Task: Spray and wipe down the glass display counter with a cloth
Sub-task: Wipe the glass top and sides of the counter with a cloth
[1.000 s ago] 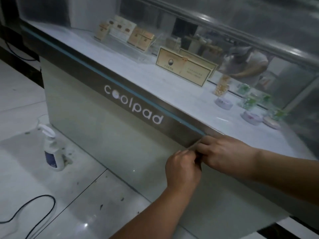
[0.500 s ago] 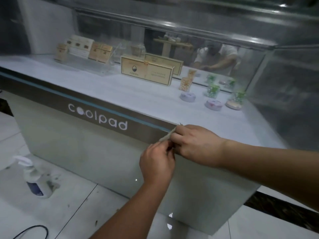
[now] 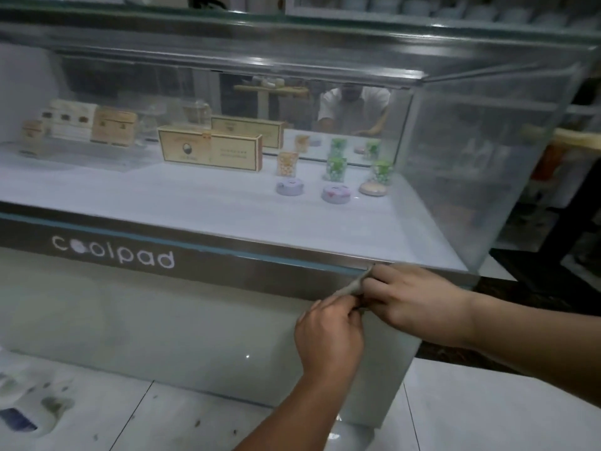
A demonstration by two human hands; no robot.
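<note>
A glass display counter (image 3: 481, 164) fills the view, with a dark metal band marked "coolpad" (image 3: 227, 265) below the glass. Both hands meet at the right end of that band. My left hand (image 3: 328, 333) and my right hand (image 3: 413, 297) pinch a small greyish cloth (image 3: 353, 288) between them; only a thin strip of it shows. The spray bottle (image 3: 19, 418) stands blurred on the floor at the lower left, away from both hands.
Inside the case sit cartons (image 3: 209, 149), small boxes (image 3: 110, 126), little jars (image 3: 335, 169) and round tins (image 3: 289, 187). A mirror at the back reflects a person. The counter's right corner ends near a dark floor strip (image 3: 536, 297). White floor tiles (image 3: 487, 411) lie below.
The view has swung right and up, so the spray bottle slid to the lower left edge. Both hands stay together on the cloth at the metal band.
</note>
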